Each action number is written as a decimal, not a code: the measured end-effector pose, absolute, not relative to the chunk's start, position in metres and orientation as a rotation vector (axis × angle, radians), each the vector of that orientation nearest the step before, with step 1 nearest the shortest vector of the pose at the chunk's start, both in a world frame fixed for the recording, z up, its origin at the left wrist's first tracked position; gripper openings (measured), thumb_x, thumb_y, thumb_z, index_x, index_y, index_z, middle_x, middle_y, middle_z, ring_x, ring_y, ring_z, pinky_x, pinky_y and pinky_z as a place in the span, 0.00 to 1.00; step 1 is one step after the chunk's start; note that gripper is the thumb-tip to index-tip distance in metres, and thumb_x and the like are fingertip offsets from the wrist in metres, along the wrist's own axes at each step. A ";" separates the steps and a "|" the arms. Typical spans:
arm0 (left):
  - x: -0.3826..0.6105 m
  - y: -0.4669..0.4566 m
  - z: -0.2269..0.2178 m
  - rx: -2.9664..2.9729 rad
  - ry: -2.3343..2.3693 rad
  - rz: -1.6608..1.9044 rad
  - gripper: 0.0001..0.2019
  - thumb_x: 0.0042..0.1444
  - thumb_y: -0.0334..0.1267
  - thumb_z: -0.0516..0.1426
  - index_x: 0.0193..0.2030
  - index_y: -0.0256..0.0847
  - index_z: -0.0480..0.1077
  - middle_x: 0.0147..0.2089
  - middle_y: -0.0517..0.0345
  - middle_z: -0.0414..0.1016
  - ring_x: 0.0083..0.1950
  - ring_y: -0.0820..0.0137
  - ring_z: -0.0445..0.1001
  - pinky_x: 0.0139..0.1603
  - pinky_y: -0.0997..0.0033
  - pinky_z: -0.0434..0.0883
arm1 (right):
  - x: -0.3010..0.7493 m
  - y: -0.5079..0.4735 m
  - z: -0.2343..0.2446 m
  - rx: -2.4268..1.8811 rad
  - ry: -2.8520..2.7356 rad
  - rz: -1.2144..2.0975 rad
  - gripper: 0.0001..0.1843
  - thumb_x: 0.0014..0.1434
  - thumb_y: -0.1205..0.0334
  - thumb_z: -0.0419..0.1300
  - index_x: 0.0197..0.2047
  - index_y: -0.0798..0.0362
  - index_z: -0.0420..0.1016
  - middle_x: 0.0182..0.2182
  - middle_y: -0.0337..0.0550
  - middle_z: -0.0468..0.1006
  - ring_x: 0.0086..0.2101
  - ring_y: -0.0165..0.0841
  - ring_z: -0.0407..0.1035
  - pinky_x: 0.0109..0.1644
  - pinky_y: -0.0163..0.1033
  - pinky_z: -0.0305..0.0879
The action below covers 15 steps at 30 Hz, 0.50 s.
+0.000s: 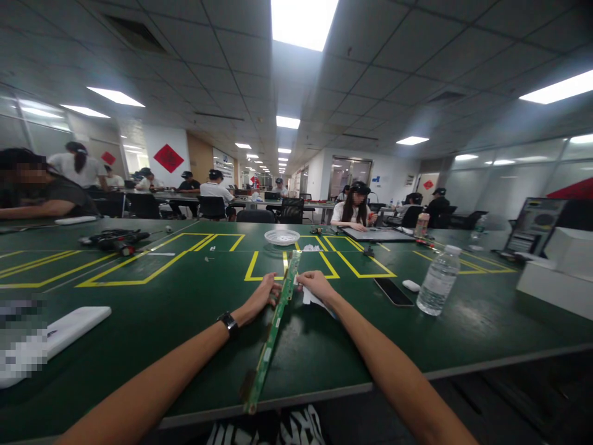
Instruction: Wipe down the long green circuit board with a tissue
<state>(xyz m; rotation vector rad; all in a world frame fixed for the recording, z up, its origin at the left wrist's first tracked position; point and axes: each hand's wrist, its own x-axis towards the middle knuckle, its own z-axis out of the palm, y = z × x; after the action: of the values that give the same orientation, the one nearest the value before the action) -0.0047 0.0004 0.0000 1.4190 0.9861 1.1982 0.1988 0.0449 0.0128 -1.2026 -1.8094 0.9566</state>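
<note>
A long, narrow green circuit board [269, 352] runs away from me, its near end at the table's front edge. My left hand [264, 296], with a dark watch on the wrist, has its fingers curled against the board's left edge near the far half, gripping it. On the other side, my right hand [316, 284] is pinched close to the board's right edge. From under its fingers hangs a crumpled white piece of tissue or paper [309, 297]. The right fingertips are small and partly hidden.
Yellow tape outlines mark the green table [185, 334]. A clear round dish [282, 237] stands beyond the board. To the right are a black phone [393, 292], a white case [411, 285] and a water bottle [439, 281]. Tools [120, 240] lie left. People sit further off.
</note>
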 end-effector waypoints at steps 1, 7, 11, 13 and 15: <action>-0.008 0.004 0.000 1.412 1.039 1.235 0.27 0.59 0.57 0.45 0.57 0.41 0.57 0.41 0.51 0.71 0.36 0.72 0.69 0.29 0.77 0.66 | 0.208 0.049 0.013 -1.293 -1.795 0.821 0.18 0.57 0.51 0.54 0.29 0.58 0.75 0.23 0.43 0.75 0.22 0.27 0.64 0.25 0.31 0.56; -0.027 0.018 0.000 1.476 1.286 1.351 0.26 0.60 0.57 0.43 0.58 0.42 0.57 0.47 0.49 0.69 0.40 0.69 0.66 0.31 0.77 0.65 | 0.271 0.063 0.014 -2.000 -1.794 0.025 0.22 0.60 0.49 0.50 0.38 0.58 0.77 0.38 0.59 0.76 0.38 0.40 0.70 0.39 0.40 0.60; -0.029 0.020 -0.003 1.533 1.294 1.326 0.26 0.60 0.57 0.42 0.57 0.42 0.58 0.47 0.50 0.68 0.41 0.68 0.66 0.33 0.74 0.66 | 0.289 0.065 0.016 -2.099 -1.758 -0.066 0.21 0.60 0.52 0.52 0.43 0.60 0.75 0.44 0.62 0.72 0.45 0.44 0.66 0.43 0.43 0.59; -0.027 0.019 -0.003 1.554 1.285 1.325 0.25 0.60 0.56 0.42 0.56 0.42 0.58 0.47 0.50 0.68 0.42 0.67 0.67 0.34 0.73 0.66 | 0.289 0.067 0.016 -2.076 -1.830 -0.142 0.18 0.60 0.55 0.52 0.44 0.58 0.74 0.46 0.59 0.70 0.48 0.43 0.64 0.46 0.43 0.59; -0.024 0.017 -0.001 1.565 1.274 1.342 0.24 0.60 0.55 0.44 0.55 0.42 0.60 0.46 0.50 0.69 0.42 0.67 0.67 0.37 0.72 0.66 | 0.284 0.067 0.013 -2.003 -1.971 -0.214 0.16 0.60 0.59 0.50 0.44 0.56 0.74 0.47 0.56 0.69 0.49 0.41 0.62 0.48 0.42 0.57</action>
<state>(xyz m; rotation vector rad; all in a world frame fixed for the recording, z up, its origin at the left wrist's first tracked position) -0.0245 0.0167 -0.0014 1.5649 1.2739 1.3420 0.2835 0.0673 0.0128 -2.0025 -1.9715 -0.2137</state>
